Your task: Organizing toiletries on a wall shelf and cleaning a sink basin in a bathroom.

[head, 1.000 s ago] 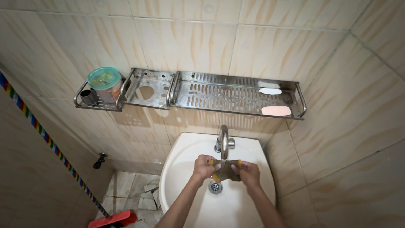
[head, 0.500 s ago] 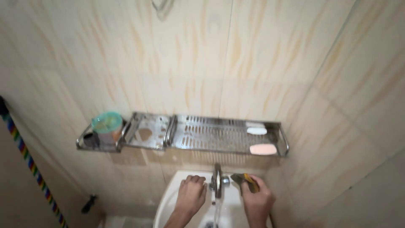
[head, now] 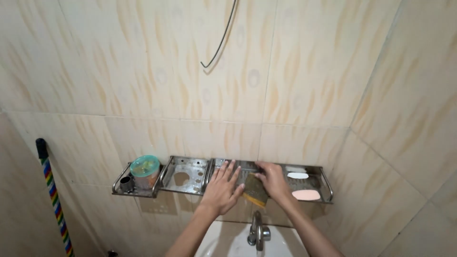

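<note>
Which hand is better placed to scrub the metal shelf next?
Probably the right hand: it already grips the scouring sponge against the slotted steel shelf. The left hand lies flat and open on the shelf front, holding nothing.

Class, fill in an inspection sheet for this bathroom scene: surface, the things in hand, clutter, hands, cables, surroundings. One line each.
Surface: long slotted stainless steel wall shelf, fixed to the tiles above the basin.
Things in hand: dark scouring sponge with a yellow edge, pressed against the shelf's slotted middle section.
Clutter: clear plastic jar with a teal lid and small dark cup at the shelf's left end; white soap piece and pink soap bar at its right end.
Hands: left hand spread flat on the shelf; right hand holds the sponge.
Cables: thin bent wire hanging on the wall.
Surroundings: chrome tap, white basin, rainbow-striped broom handle, beige tiles.
</note>
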